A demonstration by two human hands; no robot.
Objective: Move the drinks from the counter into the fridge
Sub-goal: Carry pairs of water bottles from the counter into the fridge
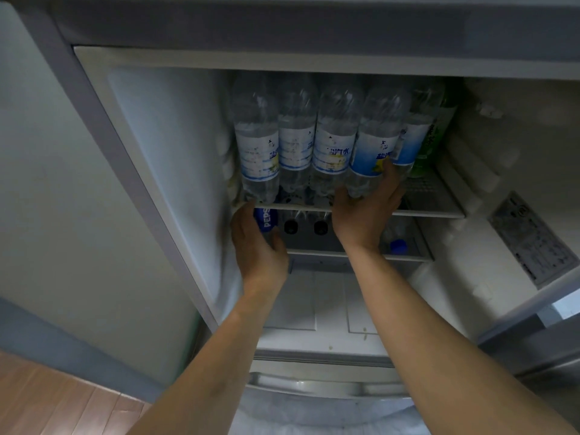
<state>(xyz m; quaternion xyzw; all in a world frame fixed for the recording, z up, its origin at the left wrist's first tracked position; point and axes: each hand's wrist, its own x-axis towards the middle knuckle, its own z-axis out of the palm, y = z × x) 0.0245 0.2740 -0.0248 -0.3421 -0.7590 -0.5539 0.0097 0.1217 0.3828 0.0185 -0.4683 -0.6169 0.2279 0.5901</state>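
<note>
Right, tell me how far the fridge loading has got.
Done: clear water bottles stand in a row on the upper shelf, and a Pepsi bottle lies on the shelf below. In hand: the right hand holds a blue-labelled bottle in that row; the left hand rests open at the shelf edge. Left: unknown, the counter is out of view.

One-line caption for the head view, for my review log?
Right hand grips a clear bottle on the fridge's upper shelf; left hand reaches beside the Pepsi bottle below.
</note>
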